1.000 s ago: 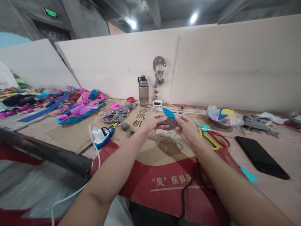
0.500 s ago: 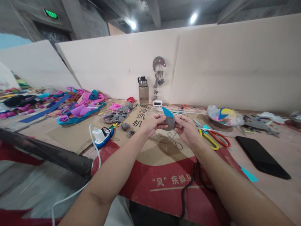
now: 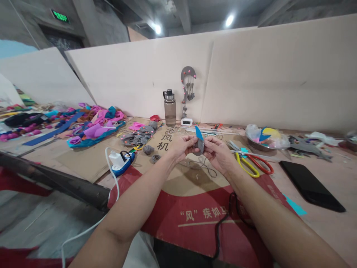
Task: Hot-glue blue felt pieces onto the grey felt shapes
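Between my hands, above the cardboard, is a grey felt piece (image 3: 199, 149) with a pointed blue felt piece (image 3: 199, 133) at its upper edge. My left hand (image 3: 184, 147) pinches its left side, and my right hand (image 3: 215, 150) pinches the right side. The fingers hide part of the grey felt. Below them, a loop of thin grey cord (image 3: 208, 167) lies on the cardboard. To the right of my right hand are scissors with yellow handles (image 3: 247, 166) and scissors with red handles (image 3: 262, 165).
A water bottle (image 3: 170, 109) and a small white digital clock (image 3: 186, 122) stand by the back panel. Grey felt pieces (image 3: 136, 137) and colourful felt scraps (image 3: 95, 128) lie left. A metal bowl (image 3: 259, 145) and a black phone (image 3: 311, 186) are right. A white cable (image 3: 118, 186) runs from the blue power strip (image 3: 124, 167).
The felt in my hands has turned and now shows narrower. My right hand has shifted slightly left, closer to my left hand.
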The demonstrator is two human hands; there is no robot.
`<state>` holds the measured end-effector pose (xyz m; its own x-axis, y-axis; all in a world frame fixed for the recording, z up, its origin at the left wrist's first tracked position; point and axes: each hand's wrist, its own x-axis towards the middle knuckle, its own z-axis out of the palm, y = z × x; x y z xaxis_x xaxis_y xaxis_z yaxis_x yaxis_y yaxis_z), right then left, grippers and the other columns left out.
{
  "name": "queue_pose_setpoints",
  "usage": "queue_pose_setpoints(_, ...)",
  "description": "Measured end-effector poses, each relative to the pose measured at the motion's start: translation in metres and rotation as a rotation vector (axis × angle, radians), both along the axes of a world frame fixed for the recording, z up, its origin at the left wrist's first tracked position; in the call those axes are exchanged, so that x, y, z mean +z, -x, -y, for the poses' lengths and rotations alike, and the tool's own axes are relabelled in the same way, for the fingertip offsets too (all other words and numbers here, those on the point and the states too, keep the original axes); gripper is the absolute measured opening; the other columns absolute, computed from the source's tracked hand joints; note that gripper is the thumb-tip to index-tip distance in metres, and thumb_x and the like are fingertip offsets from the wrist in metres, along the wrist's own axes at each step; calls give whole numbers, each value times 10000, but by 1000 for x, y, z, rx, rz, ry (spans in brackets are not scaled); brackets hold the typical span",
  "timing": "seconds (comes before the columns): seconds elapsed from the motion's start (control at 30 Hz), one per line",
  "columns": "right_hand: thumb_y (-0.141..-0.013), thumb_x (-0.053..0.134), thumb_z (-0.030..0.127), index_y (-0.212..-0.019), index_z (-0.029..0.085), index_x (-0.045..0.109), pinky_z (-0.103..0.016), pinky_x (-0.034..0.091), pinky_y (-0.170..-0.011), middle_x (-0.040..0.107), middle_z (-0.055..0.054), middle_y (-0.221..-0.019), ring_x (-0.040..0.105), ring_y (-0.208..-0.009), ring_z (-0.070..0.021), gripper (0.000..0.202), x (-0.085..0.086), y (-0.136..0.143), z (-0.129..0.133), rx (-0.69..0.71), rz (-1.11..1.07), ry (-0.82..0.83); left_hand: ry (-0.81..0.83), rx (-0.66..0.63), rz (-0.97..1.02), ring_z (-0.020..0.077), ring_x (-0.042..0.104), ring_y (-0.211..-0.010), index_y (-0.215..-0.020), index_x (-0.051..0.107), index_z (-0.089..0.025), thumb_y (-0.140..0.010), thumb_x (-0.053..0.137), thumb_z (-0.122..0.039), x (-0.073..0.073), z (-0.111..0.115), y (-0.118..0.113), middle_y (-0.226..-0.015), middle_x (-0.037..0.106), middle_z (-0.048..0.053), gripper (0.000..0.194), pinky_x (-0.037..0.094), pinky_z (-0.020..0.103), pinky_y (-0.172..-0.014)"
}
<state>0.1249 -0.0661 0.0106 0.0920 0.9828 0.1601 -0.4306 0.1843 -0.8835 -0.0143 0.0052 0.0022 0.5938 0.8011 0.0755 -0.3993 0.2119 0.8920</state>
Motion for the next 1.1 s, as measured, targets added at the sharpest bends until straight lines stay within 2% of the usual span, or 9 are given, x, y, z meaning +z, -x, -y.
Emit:
queue_pose_setpoints(0.27,-528,908,376,-680,188,620,-210,274,-463,456,70,-562,315,-495,-48,376,-1,1,0,-27,39,1,-42,92,-5,63,550,-554,-733,628,-94,-680,865,-325,-2,4,-7,-662,601,0,336,469,187,-518)
queue_pose_setpoints(0.4,-507,904,394,-681,182,630,-211,262,-459,525,45,-638,357,-519,-50,387,-6,5,-2,-118,78,9,-82,135,15,70,514,-573,-737,655,-110,-652,860,-361,-6,8,-11,-667,575,-14,335,420,198,-502)
queue_pose_setpoints(0.5,-542,878,389,-687,185,631,-217,271,-465,543,36,-655,377,-527,-56,351,-9,6,-3,-180,111,4,-100,141,13,96,544,-654,-733,668,-126,-713,783,-360,-7,10,-13,-724,603,5,261,431,215,-551)
queue_pose_setpoints(0.6,-574,845,388,-691,186,629,-227,289,-471,550,29,-659,403,-541,-68,319,-12,5,-5,-226,133,-22,-120,94,-17,126,581,-736,-751,681,-136,-758,704,-349,-6,12,-14,-776,636,25,214,464,245,-640)
queue_pose_setpoints(0.73,-579,829,413,-705,190,620,-229,291,-469,549,34,-646,411,-526,-71,330,-14,0,-8,-289,136,-26,-95,96,-45,118,592,-736,-822,700,-137,-708,706,-246,-4,15,-16,-815,672,28,158,450,242,-668)
queue_pose_setpoints(0.87,-590,828,407,-728,192,617,-227,273,-472,542,43,-626,390,-507,-65,331,-15,-1,-9,-289,124,-21,-133,176,-105,82,565,-664,-847,689,-128,-655,746,-158,-5,18,-19,-777,668,4,202,424,221,-636)
queue_pose_setpoints(1.1,-610,805,378,-732,188,621,-218,264,-472,533,42,-649,386,-540,-69,291,-14,3,-8,-283,131,-44,-214,289,-208,50,492,-496,-877,670,-131,-770,683,-188,-1,25,-17,-723,638,-10,122,369,182,-441)
